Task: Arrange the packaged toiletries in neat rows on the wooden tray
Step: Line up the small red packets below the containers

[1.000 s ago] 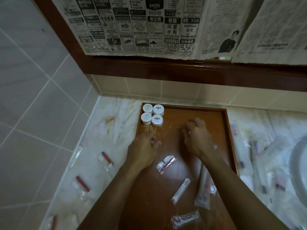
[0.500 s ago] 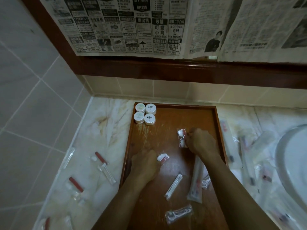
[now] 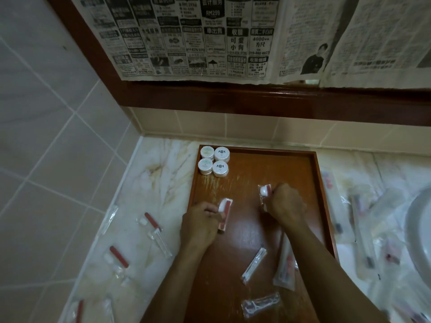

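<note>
A wooden tray (image 3: 314, 183) lies on the marble counter. Several round white jars (image 3: 213, 160) stand in a square at its far left corner. My left hand (image 3: 200, 224) grips a clear packet with a red stick and white pad (image 3: 225, 209) over the tray's left side. My right hand (image 3: 285, 206) pinches a similar packet (image 3: 264, 193) near the tray's middle. Closer to me on the tray lie a slim white packet (image 3: 254, 264), a long clear packet (image 3: 285, 269) and a floss-pick packet (image 3: 261, 304).
More red-and-white packets (image 3: 152, 223) lie scattered on the counter (image 3: 149, 183) left of the tray, and blurred long packets (image 3: 363, 231) lie to its right beside a white basin (image 3: 419, 229). A tiled wall stands at left; newspaper covers the mirror behind.
My left hand has lifted its packet and turned it more upright along the tray's left side. My right hand still holds its packet in about the same place. The camera has drifted slightly.
</note>
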